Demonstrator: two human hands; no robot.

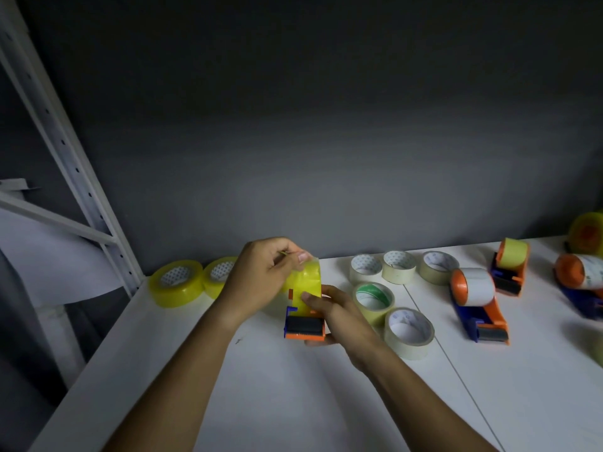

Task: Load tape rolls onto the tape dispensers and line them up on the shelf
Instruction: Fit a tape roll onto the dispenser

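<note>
While the right hand grips the orange dispenser above the white shelf, the left hand pinches the yellow tape roll mounted on it.

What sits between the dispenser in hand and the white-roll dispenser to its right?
Head view: two loose rolls, the green-printed roll and a pale roll nearer the front.

Looking forward and down from head height, close over the front edge of the shelf, facing its back edge and the wall; taking in the left corner upright.
</note>
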